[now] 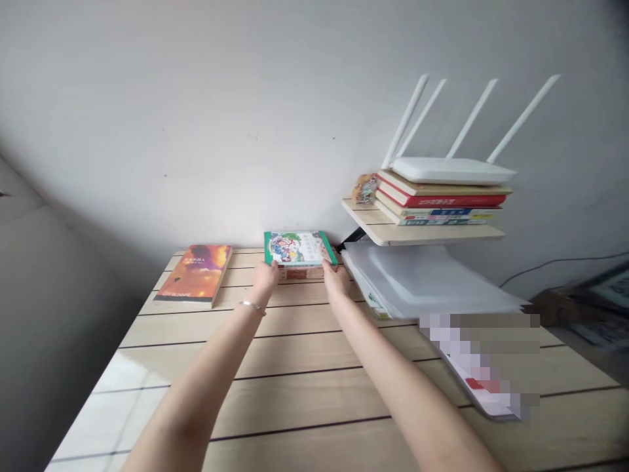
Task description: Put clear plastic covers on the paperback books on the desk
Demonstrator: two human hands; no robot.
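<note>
A book with a green-edged, colourful cover (299, 248) lies on top of another book at the far end of the wooden table (295, 387), close to the wall. My left hand (264, 278) grips its near left corner and my right hand (336, 278) grips its near right corner. Both arms reach straight forward across the table. A thin bracelet circles my left wrist. An orange-red book (196, 272) lies flat to the left of my hands, apart from them.
A small wall shelf (417, 231) at the right carries a stack of books (437, 200) with a white router (452, 169) on top. Beneath it lies a pile of clear plastic folders and papers (432, 282). A cable runs along the wall at far right.
</note>
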